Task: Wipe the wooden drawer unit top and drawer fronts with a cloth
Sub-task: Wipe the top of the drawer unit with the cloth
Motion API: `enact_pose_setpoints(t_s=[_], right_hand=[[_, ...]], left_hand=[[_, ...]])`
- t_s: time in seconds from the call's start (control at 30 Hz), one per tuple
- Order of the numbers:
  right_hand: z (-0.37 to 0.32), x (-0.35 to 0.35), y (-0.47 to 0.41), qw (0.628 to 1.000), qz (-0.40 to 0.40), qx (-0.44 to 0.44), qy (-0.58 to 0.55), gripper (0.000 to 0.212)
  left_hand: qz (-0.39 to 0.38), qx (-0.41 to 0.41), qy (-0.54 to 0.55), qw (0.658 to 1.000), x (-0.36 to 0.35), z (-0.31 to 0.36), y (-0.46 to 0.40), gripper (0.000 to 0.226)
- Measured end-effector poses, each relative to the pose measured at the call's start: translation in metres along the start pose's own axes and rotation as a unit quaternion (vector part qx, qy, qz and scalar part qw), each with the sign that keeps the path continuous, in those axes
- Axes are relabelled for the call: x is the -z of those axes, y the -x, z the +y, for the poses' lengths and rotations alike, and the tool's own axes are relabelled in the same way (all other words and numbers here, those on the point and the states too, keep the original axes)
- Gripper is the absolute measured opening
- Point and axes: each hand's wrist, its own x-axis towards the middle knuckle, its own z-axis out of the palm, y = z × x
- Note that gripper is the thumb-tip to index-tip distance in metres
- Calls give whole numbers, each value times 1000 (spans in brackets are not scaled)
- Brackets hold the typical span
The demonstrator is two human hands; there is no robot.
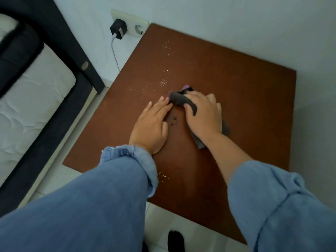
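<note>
The dark cloth (pixel 181 101) lies bunched on the middle of the wooden drawer unit top (pixel 236 84), grasped by the right hand (pixel 203 117). The left hand (pixel 151 124) rests flat beside it, fingers relaxed, fingertips touching the cloth. Pale crumbs (pixel 163 82) dot the wood nearby. A black charger (pixel 118 28) sits plugged into the wall socket (pixel 139 27).

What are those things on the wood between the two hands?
In the head view, a few small dark specks lie on the bare wooden top, between the left hand and the right hand holding the cloth.
</note>
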Motion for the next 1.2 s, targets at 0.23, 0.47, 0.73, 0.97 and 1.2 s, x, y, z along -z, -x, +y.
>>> enact_pose_setpoints(t_s=[0.23,0.47,0.73,0.97,1.2], right_hand=[[-40,-1,75,994,5,-20,-105,27],[-65,32,61,958,-39,-55,-279,28],[-12,37,-130,983,75,-20,-164,31],[12,0,-187,994,70,-62,-52,35],[10,-18,-201,993,12,-115,-1,36]], left_hand=[[39,39,-3,998,14,-2,24,64],[50,112,-51,991,47,-32,65,63],[30,86,-78,993,62,-88,40,66],[23,95,-19,995,54,-90,42,67],[25,101,-11,995,55,-91,41,66]])
